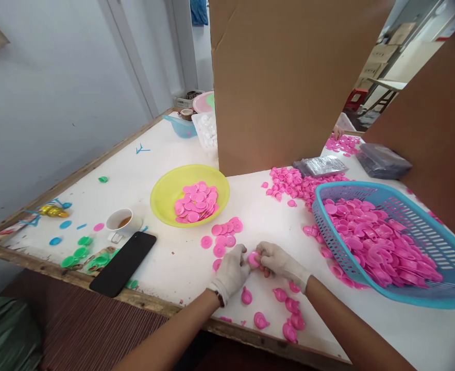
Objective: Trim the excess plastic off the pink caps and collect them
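Note:
Both my hands wear pale gloves with bare fingertips showing, and they meet over the white table [188, 270]. A small round pink plastic piece [254, 259] is pinched between them. My right hand [281, 262] grips it from the right, my left hand [232, 273] closes on its left side. Flat pink discs [220, 240] lie just beyond my left hand. Nearer the table's front edge, several pink toy-teapot-like pieces [260, 320] with small spouts lie loose below my hands. The underside of the held piece is hidden by my fingers.
A yellow bowl [159, 198] holds pink discs; a blue basket [366, 288] of pink parts stands right, beside a pink heap [292, 183]. A cardboard sheet [281, 87] rises behind. Left are a phone [123, 264], a cup [115, 221] and green pieces [81, 252]. Another person's hand [338, 132] shows far right.

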`<control>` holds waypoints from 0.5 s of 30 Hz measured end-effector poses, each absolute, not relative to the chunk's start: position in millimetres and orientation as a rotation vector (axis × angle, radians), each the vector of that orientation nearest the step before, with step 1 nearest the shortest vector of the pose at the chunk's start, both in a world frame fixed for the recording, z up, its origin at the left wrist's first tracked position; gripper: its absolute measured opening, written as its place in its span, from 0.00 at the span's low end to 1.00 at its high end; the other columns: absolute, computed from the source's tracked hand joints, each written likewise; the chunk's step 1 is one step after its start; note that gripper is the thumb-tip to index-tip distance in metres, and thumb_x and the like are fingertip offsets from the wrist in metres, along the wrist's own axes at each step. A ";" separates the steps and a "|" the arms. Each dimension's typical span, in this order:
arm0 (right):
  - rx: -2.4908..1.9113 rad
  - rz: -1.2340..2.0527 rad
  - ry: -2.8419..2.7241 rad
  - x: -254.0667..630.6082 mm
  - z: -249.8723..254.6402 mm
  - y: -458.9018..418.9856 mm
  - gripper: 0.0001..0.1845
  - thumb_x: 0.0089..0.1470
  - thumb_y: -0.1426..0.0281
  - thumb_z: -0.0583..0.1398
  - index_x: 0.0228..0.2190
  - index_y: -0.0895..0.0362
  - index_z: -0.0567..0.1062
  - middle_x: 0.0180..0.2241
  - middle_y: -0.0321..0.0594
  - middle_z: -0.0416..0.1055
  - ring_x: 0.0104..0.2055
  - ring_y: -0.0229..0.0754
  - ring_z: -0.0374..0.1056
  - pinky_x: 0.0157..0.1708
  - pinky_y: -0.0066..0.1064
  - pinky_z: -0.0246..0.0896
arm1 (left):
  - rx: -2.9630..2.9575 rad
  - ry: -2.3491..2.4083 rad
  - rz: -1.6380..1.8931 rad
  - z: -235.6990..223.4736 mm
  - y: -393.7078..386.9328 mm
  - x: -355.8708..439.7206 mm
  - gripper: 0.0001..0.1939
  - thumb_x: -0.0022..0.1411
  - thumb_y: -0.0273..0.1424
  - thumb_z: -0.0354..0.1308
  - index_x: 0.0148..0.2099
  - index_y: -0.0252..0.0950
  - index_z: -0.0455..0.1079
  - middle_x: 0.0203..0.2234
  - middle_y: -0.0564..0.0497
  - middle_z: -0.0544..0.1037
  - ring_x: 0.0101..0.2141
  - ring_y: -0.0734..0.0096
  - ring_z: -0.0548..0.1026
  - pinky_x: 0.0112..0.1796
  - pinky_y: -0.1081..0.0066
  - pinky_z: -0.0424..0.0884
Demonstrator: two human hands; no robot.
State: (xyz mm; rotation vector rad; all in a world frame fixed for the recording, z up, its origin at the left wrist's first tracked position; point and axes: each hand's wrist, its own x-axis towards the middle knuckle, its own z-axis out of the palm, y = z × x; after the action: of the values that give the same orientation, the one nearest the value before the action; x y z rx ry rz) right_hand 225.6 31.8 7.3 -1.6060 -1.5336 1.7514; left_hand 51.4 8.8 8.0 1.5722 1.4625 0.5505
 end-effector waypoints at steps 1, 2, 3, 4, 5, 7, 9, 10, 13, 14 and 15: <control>-1.518 1.706 -1.435 234.6 15.1 30.5 0.10 0.47 0.64 0.57 0.29 0.55 0.61 0.18 0.30 0.63 0.16 0.32 0.60 0.16 0.22 0.50 | 1.637 1.473 0.592 9.9 0.8 46.5 0.12 0.52 0.28 0.55 0.41 0.36 0.63 0.19 0.58 0.66 0.23 0.75 0.67 0.27 0.75 0.60; -1.425 1.632 -1.325 244.7 23.7 29.2 0.11 0.48 0.60 0.55 0.30 0.54 0.61 0.18 0.30 0.61 0.17 0.32 0.58 0.17 0.23 0.50 | 1.671 1.474 0.599 12.0 -8.2 41.6 0.12 0.52 0.29 0.55 0.41 0.36 0.64 0.19 0.57 0.66 0.24 0.75 0.67 0.28 0.74 0.60; -1.343 1.537 -1.218 254.5 32.3 28.4 0.13 0.49 0.56 0.53 0.31 0.52 0.61 0.19 0.30 0.59 0.17 0.32 0.56 0.17 0.24 0.49 | 1.679 1.466 0.566 13.9 -17.5 37.2 0.12 0.53 0.31 0.55 0.41 0.36 0.65 0.19 0.57 0.67 0.23 0.74 0.66 0.27 0.74 0.59; -1.293 1.436 -1.137 262.5 40.0 28.2 0.16 0.51 0.52 0.49 0.32 0.51 0.61 0.19 0.30 0.57 0.16 0.32 0.52 0.17 0.25 0.47 | 1.679 1.448 0.508 15.4 -26.6 33.7 0.12 0.53 0.32 0.55 0.41 0.36 0.65 0.19 0.56 0.67 0.23 0.74 0.66 0.27 0.74 0.59; -1.268 1.354 -1.090 267.1 45.8 28.8 0.19 0.52 0.49 0.45 0.34 0.50 0.61 0.19 0.31 0.56 0.16 0.33 0.50 0.17 0.26 0.46 | 1.682 1.429 0.444 16.4 -34.7 31.6 0.12 0.53 0.33 0.55 0.40 0.37 0.66 0.19 0.56 0.68 0.23 0.73 0.66 0.26 0.74 0.58; -1.269 1.305 -1.117 262.4 49.3 32.8 0.21 0.53 0.49 0.43 0.35 0.50 0.62 0.20 0.32 0.55 0.17 0.34 0.49 0.17 0.27 0.47 | 1.709 1.404 0.364 16.2 -45.5 31.6 0.09 0.52 0.32 0.55 0.38 0.37 0.68 0.19 0.54 0.69 0.23 0.73 0.66 0.26 0.74 0.57; -1.308 1.374 -1.309 239.1 41.4 39.9 0.14 0.52 0.56 0.48 0.34 0.52 0.63 0.22 0.34 0.59 0.20 0.35 0.56 0.20 0.27 0.52 | 1.739 1.413 0.390 13.9 -47.2 35.7 0.06 0.54 0.30 0.52 0.36 0.37 0.68 0.20 0.54 0.69 0.23 0.73 0.65 0.26 0.73 0.56; -1.332 1.399 -1.468 223.0 34.4 44.2 0.10 0.51 0.61 0.51 0.33 0.53 0.64 0.24 0.35 0.61 0.23 0.36 0.59 0.23 0.28 0.55 | 1.738 1.426 0.434 12.2 -44.8 38.4 0.06 0.54 0.28 0.51 0.36 0.37 0.68 0.19 0.54 0.68 0.22 0.73 0.65 0.26 0.73 0.56; -1.441 1.089 -2.038 175.9 11.8 57.6 0.11 0.47 0.71 0.55 0.36 0.55 0.68 0.34 0.40 0.65 0.32 0.38 0.63 0.31 0.29 0.59 | 1.617 1.438 0.570 6.4 -31.5 45.6 0.07 0.55 0.26 0.48 0.35 0.36 0.66 0.18 0.55 0.65 0.20 0.75 0.64 0.25 0.74 0.58; -1.465 0.948 -2.199 165.0 6.3 61.5 0.13 0.46 0.72 0.56 0.37 0.55 0.69 0.37 0.41 0.65 0.34 0.38 0.63 0.34 0.29 0.59 | 1.531 1.428 0.596 4.3 -27.1 47.5 0.06 0.55 0.26 0.47 0.35 0.36 0.65 0.17 0.56 0.65 0.19 0.76 0.64 0.24 0.75 0.58; -1.480 0.836 -2.320 157.8 2.4 64.9 0.13 0.47 0.73 0.56 0.37 0.55 0.69 0.39 0.42 0.65 0.35 0.39 0.63 0.35 0.30 0.58 | 1.425 1.413 0.615 2.2 -23.4 49.1 0.06 0.55 0.26 0.47 0.35 0.36 0.64 0.18 0.56 0.64 0.17 0.78 0.64 0.22 0.75 0.58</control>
State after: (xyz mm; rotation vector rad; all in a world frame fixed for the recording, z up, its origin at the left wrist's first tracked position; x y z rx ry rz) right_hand 157.8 64.9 2.4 -1.4802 -2.3202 0.8356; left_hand 49.1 -23.4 2.2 1.4253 1.4126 0.6145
